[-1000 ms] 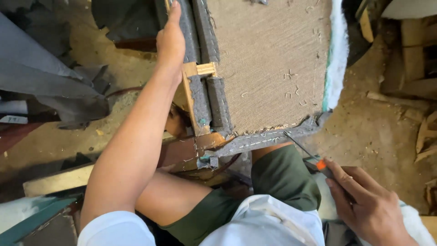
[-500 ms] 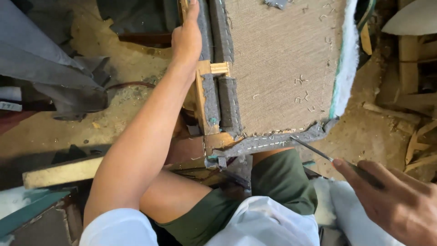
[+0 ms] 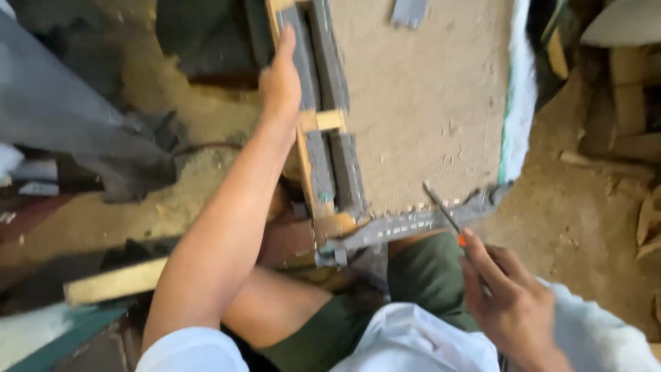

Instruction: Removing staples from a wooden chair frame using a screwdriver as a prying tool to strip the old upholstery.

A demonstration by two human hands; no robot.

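The left hand (image 3: pixel 279 83) presses flat on the wooden frame (image 3: pixel 303 148) of an upturned seat panel (image 3: pixel 420 103), fingers (image 3: pixel 288 38) stretched out along the grey webbing strips (image 3: pixel 323 162). Down at the near edge, the right hand (image 3: pixel 513 303) grips a screwdriver (image 3: pixel 447 219), fingers wrapped round its orange-collared handle. The metal tip sits on the burlap just above the stapled grey fabric edge (image 3: pixel 406 227). The panel rests across the person's lap, over a dusty floor (image 3: pixel 592 220).
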